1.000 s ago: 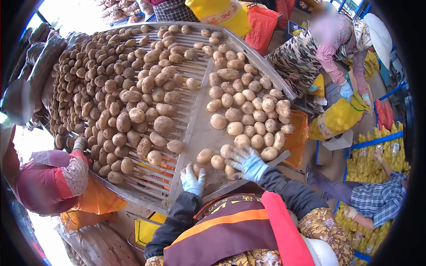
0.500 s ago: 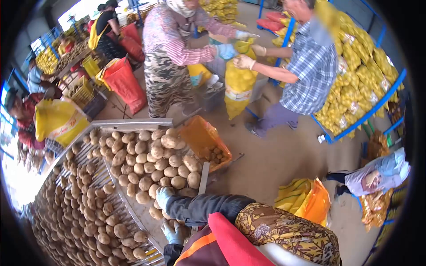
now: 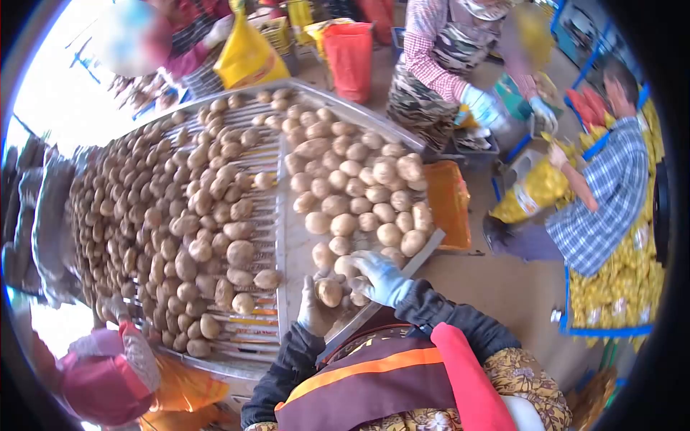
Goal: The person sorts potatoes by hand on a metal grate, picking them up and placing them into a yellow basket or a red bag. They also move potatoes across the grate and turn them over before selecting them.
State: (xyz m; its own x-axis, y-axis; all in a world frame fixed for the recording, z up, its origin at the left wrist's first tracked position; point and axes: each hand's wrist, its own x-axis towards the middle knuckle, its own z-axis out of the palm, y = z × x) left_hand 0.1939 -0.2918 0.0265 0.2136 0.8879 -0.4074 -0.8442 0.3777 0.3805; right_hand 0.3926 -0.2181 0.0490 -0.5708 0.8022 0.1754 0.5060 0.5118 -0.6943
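Observation:
Potatoes (image 3: 352, 172) lie spread over the metal tray (image 3: 290, 251) in front of me. My left hand (image 3: 316, 309), in a pale glove, is curled round a potato (image 3: 329, 292) at the tray's near edge. Just to its right, my right hand (image 3: 382, 279), in a light blue and white glove, lies over potatoes beside the tray's raised edge, its fingers pointing left. The undersides of its fingers are hidden, so its hold cannot be made out. Many more potatoes (image 3: 185, 266) cover the bars of the roller conveyor (image 3: 264, 215) on the left.
An orange crate (image 3: 447, 205) stands beyond the tray's right edge. Across from me a person in camouflage (image 3: 424, 93) stands near a person in a plaid shirt (image 3: 611, 187) with a yellow sack (image 3: 535, 190). Another person (image 3: 108, 373) is at the lower left. A red sack (image 3: 348, 61) stands behind.
The view has swung left and turned. My left hand has come round a potato, and my right hand rests nearer to it. The plaid-shirted person and the yellow sack have moved away from the camouflage-clad person.

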